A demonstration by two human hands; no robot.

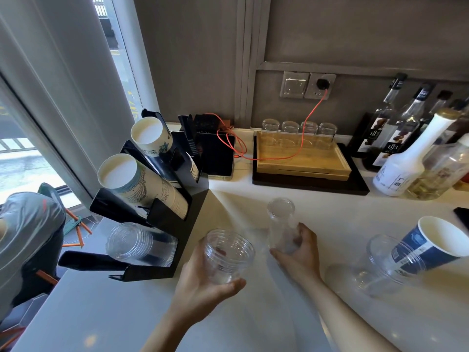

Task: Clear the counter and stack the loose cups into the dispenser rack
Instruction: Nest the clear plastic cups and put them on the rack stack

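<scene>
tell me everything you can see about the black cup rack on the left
The black cup rack stands at the counter's left end by the window. It looks like dark sheet metal or plastic, with three tilted troughs stepped one above another. The top two troughs hold sleeves of white paper cups, rims facing outward; the bottom one holds a stack of clear plastic cups lying sideways. Neither hand touches it.

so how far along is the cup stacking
Partly done. The dispenser rack already holds paper cup stacks and a clear stack in its bottom slot. In hand: the left hand holds a clear cup; the right hand grips another. Left: a blue paper cup and clear cup lying on the counter.
</scene>
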